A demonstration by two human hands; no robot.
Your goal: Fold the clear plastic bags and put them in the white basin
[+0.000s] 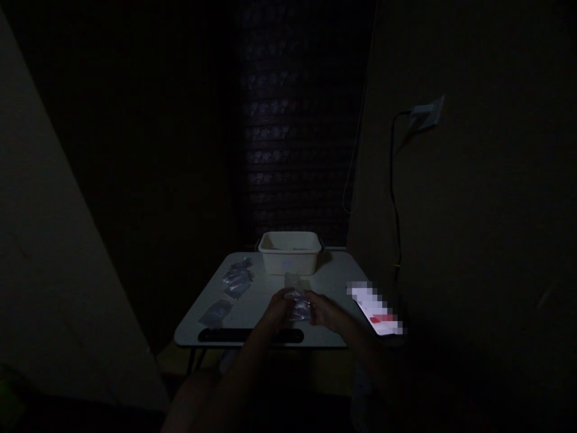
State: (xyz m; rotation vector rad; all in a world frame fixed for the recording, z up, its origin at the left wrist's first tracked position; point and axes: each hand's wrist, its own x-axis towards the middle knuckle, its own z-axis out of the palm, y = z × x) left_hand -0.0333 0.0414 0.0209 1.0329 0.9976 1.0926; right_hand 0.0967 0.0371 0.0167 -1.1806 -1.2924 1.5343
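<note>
Between my two hands is a small clear plastic bag [300,307], held just above the near middle of a small white table [256,300]. My left hand [279,307] grips its left side, fingers closed. On the right edge my right hand [321,310] pinches it. The bag's upper part stretches pale toward the bin; its contents are too dark to make out. Several similar plastic bags [238,279] lie in a loose group on the table's left side, with another bag [216,313] nearer the front edge.
A white plastic bin [291,261] with dark side handles stands at the table's back. A lit phone or tablet [376,310] rests at the right edge. A black slotted strip [250,335] runs along the front. A cable [393,180] hangs from a wall socket [426,114]. The room is dark.
</note>
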